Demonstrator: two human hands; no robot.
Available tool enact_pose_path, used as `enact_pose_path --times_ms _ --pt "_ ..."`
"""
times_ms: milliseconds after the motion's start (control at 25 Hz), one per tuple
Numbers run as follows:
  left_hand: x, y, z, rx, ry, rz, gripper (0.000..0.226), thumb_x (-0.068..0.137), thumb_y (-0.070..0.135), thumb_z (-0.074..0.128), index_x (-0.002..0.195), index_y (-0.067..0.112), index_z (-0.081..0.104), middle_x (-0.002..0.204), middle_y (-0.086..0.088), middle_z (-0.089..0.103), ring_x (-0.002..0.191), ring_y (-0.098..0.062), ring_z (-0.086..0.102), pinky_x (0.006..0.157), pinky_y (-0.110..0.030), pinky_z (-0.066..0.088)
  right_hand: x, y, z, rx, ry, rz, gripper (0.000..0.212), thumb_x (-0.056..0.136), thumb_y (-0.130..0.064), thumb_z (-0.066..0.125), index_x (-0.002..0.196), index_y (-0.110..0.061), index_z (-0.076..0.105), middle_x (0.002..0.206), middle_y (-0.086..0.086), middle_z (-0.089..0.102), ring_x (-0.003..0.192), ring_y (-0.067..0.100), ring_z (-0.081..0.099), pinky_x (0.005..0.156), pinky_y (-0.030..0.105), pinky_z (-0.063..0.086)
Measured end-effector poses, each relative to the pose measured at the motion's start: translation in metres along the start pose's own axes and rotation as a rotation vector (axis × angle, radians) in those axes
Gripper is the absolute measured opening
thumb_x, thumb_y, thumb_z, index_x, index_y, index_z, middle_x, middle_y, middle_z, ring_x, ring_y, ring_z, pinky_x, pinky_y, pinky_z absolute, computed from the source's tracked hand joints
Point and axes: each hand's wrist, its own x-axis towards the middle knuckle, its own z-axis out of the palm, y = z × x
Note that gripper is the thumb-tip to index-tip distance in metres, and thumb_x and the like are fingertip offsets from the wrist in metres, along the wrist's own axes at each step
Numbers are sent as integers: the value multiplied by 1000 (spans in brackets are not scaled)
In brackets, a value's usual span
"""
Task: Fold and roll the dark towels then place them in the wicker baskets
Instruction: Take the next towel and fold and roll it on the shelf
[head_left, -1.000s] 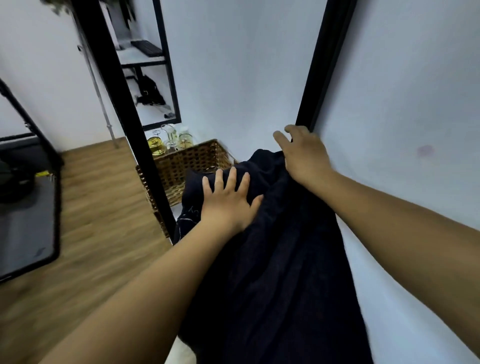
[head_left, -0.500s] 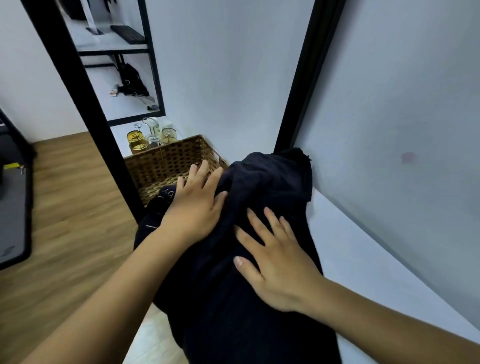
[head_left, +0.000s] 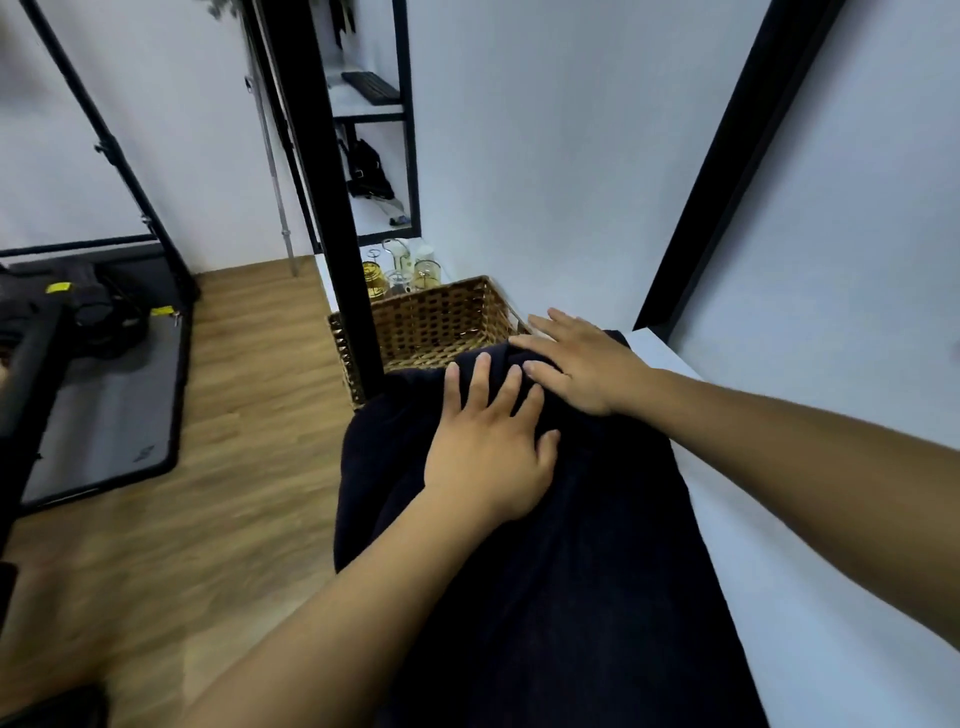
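A dark towel (head_left: 582, 571) lies lengthwise on a white shelf (head_left: 779, 561), its left side hanging over the shelf edge. My left hand (head_left: 488, 447) presses flat on the towel near its far end, fingers spread. My right hand (head_left: 576, 358) lies flat on the far end of the towel, fingers straight and pointing left. Just beyond the towel stands a wicker basket (head_left: 436, 322); what it holds is hidden from here.
A black upright post (head_left: 332, 197) stands in front of the basket's left part, another black post (head_left: 727, 161) at the right by the wall. Several glass jars (head_left: 400, 270) sit behind the basket. Wooden floor (head_left: 208, 467) lies at left with a grey mat (head_left: 109, 415).
My right hand moved from the middle of the towel up to its far end. My left hand stayed pressed on the towel. The view shifted.
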Motion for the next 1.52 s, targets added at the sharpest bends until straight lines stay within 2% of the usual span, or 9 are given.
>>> enact_pose_path --times_ms 160,400,600,840,960,1080,1200,1360,1520 --pt "1 2 3 37 -24 -13 65 103 53 17 159 22 19 168 -6 11 154 -35 -10 120 -59 -13 -86 -35 -3 258 261 193 55 100 -30 49 153 -28 33 167 -2 12 154 14 -1 124 38 17" --pt "31 22 1 45 -117 -6 72 97 56 13 161 24 7 169 -4 0 153 -37 -14 114 -67 -15 -234 -126 27 284 -44 251 79 89 -66 25 156 -36 -4 163 -9 -24 144 7 -36 123 28 -9" --pt "71 39 8 7 -156 25 75 96 53 13 161 17 2 169 -8 -3 154 -34 -10 119 -61 -13 -247 -161 50 204 83 277 85 83 -65 43 147 -11 38 154 21 38 146 36 24 108 49 21" --pt "117 40 10 -98 -196 -89 77 94 55 18 158 12 21 164 -15 22 148 -43 20 119 -63 5 -218 -84 31 109 -4 165 84 88 -79 -1 158 -32 -6 166 -5 -13 149 11 -25 123 38 -9" --pt "132 33 6 -315 -160 -204 63 95 48 27 143 10 43 146 -17 48 132 -39 45 106 -47 33 -195 -31 28 96 -19 68 85 89 -78 15 157 -32 -7 167 -3 -7 151 8 -17 125 39 -3" --pt "135 20 -11 -485 17 -254 50 98 33 39 141 9 43 142 -15 49 129 -35 49 101 -43 40 -174 1 24 131 -18 56 91 87 -81 17 159 -27 6 168 -1 0 153 11 -8 126 42 4" --pt "76 11 -24 -409 135 -110 47 100 36 41 140 15 49 145 -9 49 134 -30 45 115 -49 31 -174 6 24 75 3 83 95 81 -86 4 158 -31 11 167 -3 -1 153 14 -10 125 41 -3" --pt "-37 -1 -3 -123 -110 -55 66 99 62 14 159 33 19 169 -3 7 155 -26 -4 123 -51 -6 -216 6 31 34 -25 92 79 85 -82 3 155 -45 2 165 -15 -14 149 7 -23 122 35 -11" --pt "20 -10 8 -100 -174 -44 68 97 68 10 159 41 7 169 3 -3 155 -27 -8 122 -55 -8 -187 29 22 52 -50 139 83 80 -87 1 153 -48 2 165 -16 -10 150 7 -19 125 39 -6"
